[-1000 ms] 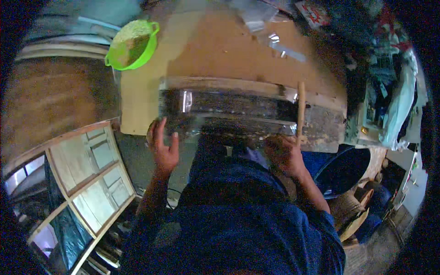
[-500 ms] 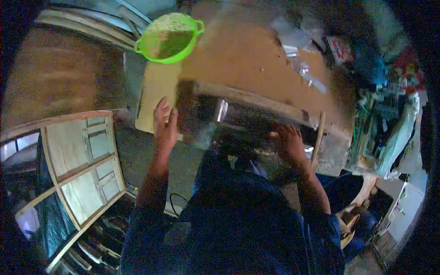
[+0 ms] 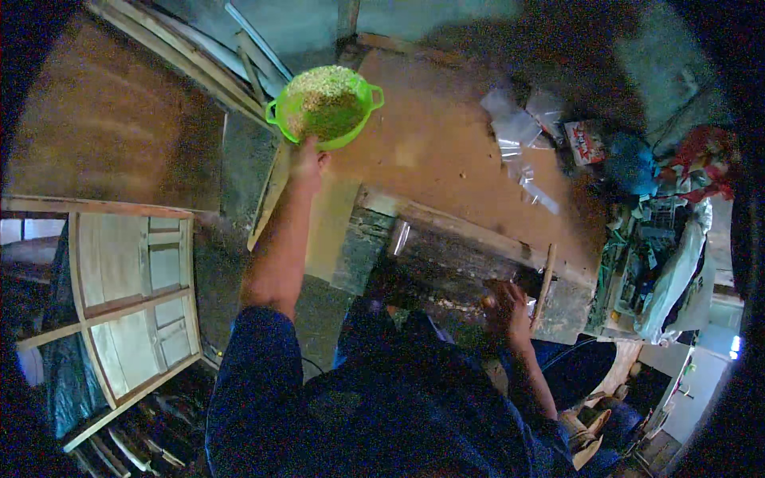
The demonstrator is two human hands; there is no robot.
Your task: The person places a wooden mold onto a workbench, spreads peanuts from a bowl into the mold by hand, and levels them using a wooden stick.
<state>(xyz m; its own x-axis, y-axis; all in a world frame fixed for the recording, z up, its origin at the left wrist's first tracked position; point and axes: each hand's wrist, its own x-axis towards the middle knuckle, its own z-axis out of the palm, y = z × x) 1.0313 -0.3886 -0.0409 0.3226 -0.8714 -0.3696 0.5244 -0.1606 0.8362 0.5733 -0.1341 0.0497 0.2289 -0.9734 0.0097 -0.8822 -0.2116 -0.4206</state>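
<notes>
My left hand point(image 3: 311, 159) is stretched forward to the near rim of the green two-handled plastic basket point(image 3: 341, 131), its fingers closed at the rim and partly hidden. The basket holds a mass of small pale and brown pieces, too small to name. My right hand point(image 3: 508, 307) is low on the right, fingers bent but apart, over a weathered dark board point(image 3: 438, 271) with a shiny clear strip point(image 3: 402, 237) at its left part. A thin wooden stick point(image 3: 547, 283) lies just right of that hand.
Tan worktop point(image 3: 430, 151) bears clear plastic pieces point(image 3: 514, 131) and a printed packet point(image 3: 583, 142). Cluttered rack with a pale roll point(image 3: 677, 267) stands right, a dark tub point(image 3: 582, 370) below. Wooden framed panels point(image 3: 135, 350) stand left; planks point(image 3: 175, 48) lie at upper left.
My left hand has moved forward from the board to the basket's near rim. My right hand remains by the stick. The view has shifted, so the worktop sits lower and farther right.
</notes>
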